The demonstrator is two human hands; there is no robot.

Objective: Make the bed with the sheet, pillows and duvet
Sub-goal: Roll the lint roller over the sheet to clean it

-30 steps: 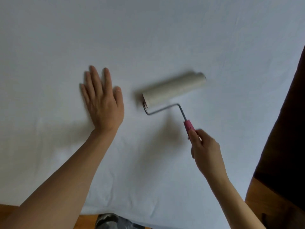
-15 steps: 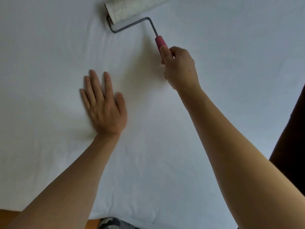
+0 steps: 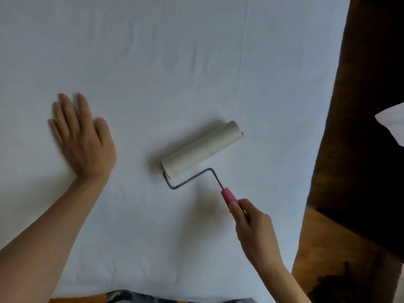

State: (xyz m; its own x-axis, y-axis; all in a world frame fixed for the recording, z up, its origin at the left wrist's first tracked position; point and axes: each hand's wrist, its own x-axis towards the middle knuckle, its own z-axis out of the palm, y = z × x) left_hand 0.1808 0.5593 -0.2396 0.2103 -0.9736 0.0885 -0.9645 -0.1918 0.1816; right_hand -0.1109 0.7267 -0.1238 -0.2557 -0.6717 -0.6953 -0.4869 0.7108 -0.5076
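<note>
Sheet (image 3: 175, 62) first: it's white, spread flat across the bed and filling nearly the whole view, with 1 long faint crease running down it right of centre and a few soft ripples further up. Sitting on it, close to the middle, is the lint roller (image 3: 202, 148), its pale drum lying at a slant against the fabric, wire frame bending back to a pink handle (image 3: 228, 194). The right hand (image 3: 253, 228) has its fingers curled around the lower end of that handle, thumb along the side. Over on the other side, well apart from the roller, the left hand (image 3: 82, 138) lies palm down with fingers straight and slightly spread, pressing the sheet flat. No pillows or duvet in sight, so I'd judge this is early going, cleaning the sheet before anything else goes on. The risk from here: a sticky drum can grab loose cloth, and if the pressing hand lifts, the sheet could bunch or ride up with the roller. Beyond the bed's right edge there's a dark rug (image 3: 360, 127), wooden floor (image 3: 323, 248), and a scrap of something white (image 3: 393, 125) at the frame's edge.
</note>
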